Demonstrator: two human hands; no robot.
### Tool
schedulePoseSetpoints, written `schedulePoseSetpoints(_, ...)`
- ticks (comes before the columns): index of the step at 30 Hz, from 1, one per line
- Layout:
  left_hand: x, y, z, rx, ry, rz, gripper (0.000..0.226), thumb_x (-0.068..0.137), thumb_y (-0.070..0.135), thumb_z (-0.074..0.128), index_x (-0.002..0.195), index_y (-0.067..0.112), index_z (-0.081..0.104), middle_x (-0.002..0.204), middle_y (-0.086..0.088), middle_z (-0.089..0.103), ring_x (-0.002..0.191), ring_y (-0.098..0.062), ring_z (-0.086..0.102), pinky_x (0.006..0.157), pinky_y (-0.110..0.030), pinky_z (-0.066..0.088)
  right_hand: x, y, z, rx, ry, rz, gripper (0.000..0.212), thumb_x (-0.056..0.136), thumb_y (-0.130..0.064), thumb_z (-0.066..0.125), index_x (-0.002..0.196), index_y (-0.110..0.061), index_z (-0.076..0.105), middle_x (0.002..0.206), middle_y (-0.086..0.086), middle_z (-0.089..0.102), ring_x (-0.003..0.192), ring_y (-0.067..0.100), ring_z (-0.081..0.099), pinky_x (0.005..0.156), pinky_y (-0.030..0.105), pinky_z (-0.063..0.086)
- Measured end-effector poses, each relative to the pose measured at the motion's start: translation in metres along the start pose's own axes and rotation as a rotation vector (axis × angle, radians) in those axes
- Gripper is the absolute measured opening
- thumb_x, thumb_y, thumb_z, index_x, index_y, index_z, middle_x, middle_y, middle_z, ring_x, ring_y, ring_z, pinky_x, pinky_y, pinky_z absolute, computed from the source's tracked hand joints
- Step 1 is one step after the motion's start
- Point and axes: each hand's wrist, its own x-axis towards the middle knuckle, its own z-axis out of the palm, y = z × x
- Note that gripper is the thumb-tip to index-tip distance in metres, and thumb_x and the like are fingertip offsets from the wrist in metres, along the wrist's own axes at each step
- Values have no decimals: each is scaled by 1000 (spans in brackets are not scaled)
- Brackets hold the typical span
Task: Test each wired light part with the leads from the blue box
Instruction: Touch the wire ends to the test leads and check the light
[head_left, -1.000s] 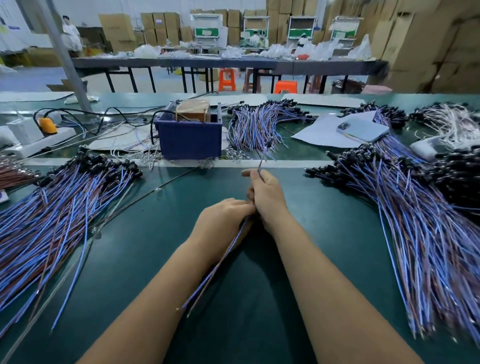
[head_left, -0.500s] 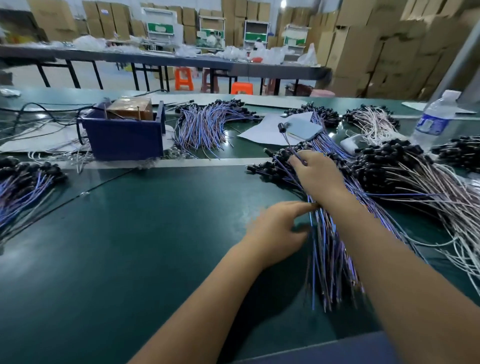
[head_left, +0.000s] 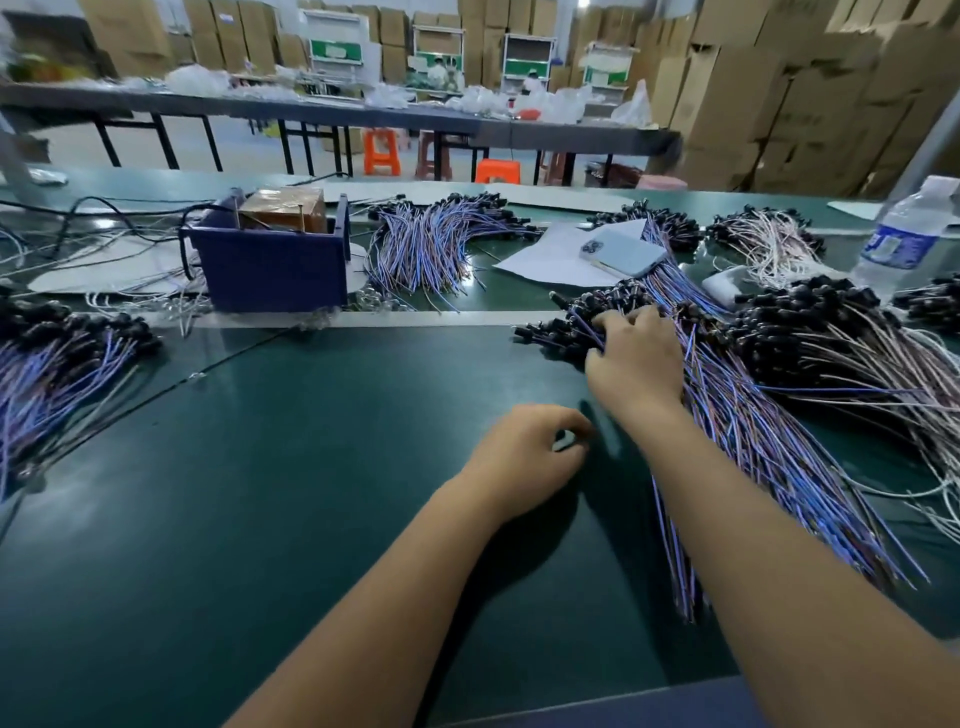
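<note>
The wired light parts (head_left: 737, 415) lie heaped along the right edge of the tabletop (head_left: 311, 467), wires fanned toward us. We judge each one light and limp, likely to snag its neighbours, so we would pinch it at the stiff black head. Our right hand (head_left: 636, 358) rests on the heads, fingers spread; whether it pinches one we cannot tell. Our left hand (head_left: 524, 457) sits loosely curled, holding nothing, on bare belt. The blue box (head_left: 270, 260) stands toward the far left, with open room between.
</note>
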Motion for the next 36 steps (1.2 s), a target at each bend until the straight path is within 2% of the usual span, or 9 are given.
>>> schedulePoseSetpoints(4,-9,-32,-37,-9,121,-158,32,84,8,54,104,23,73,97,10,72,93,-9,63,83,-24,47,-11,-52,18,113,-21,-119,36,90,-16,52,125,-18,57,123,13,47,113,32,40,96,37,34)
schedulePoseSetpoints(8,-31,-71,-86,1,320,-296,34,82,3,51,93,25,74,88,13,71,82,-3,65,80,-19,50,-24,-106,40,241,-109,-163,39,89,-13,53,127,-19,57,124,10,46,119,29,39,98,35,34)
schedulePoseSetpoints(14,-74,-116,-152,237,516,-427,29,85,8,51,93,22,74,99,6,70,96,-16,61,84,-29,49,-51,-194,67,381,-229,-288,35,90,-19,54,125,-22,58,124,8,48,117,29,43,97,34,34)
schedulePoseSetpoints(19,-98,-142,-191,526,663,-514,24,84,5,54,92,12,75,113,-11,62,110,-33,49,91,-39,42,-71,-237,82,398,-318,-382,29,92,-25,52,119,-25,61,121,5,52,116,27,41,95,36,35)
schedulePoseSetpoints(22,-108,-150,-203,731,755,-703,21,82,11,58,94,19,73,145,-16,41,135,-37,25,106,-47,24,-69,-231,85,415,-325,-387,25,92,-25,51,112,-26,65,117,2,55,113,26,41,95,35,35)
schedulePoseSetpoints(24,-110,-154,-209,694,723,-906,25,85,19,56,104,29,69,159,-17,14,145,-37,3,113,-53,10,-66,-226,84,489,-349,-372,24,92,-22,51,110,-25,67,115,2,57,112,25,42,97,35,37)
schedulePoseSetpoints(26,-108,-156,-211,606,623,-1064,27,89,26,49,112,32,63,161,-18,6,146,-40,-6,116,-55,1,-65,-225,82,532,-359,-362,23,93,-21,51,108,-25,68,114,2,58,112,24,43,99,36,37)
schedulePoseSetpoints(32,-104,-161,-212,703,600,-1108,26,91,27,48,112,28,63,145,-17,34,135,-36,18,110,-51,19,-64,-225,85,529,-360,-369,22,94,-22,51,107,-26,69,113,0,58,112,22,42,99,36,37)
schedulePoseSetpoints(36,-102,-163,-214,734,653,-1072,25,92,21,47,108,27,64,134,-14,39,124,-36,28,100,-46,25,-63,-227,86,536,-353,-345,22,94,-24,51,105,-28,69,113,-2,57,111,21,42,96,34,37)
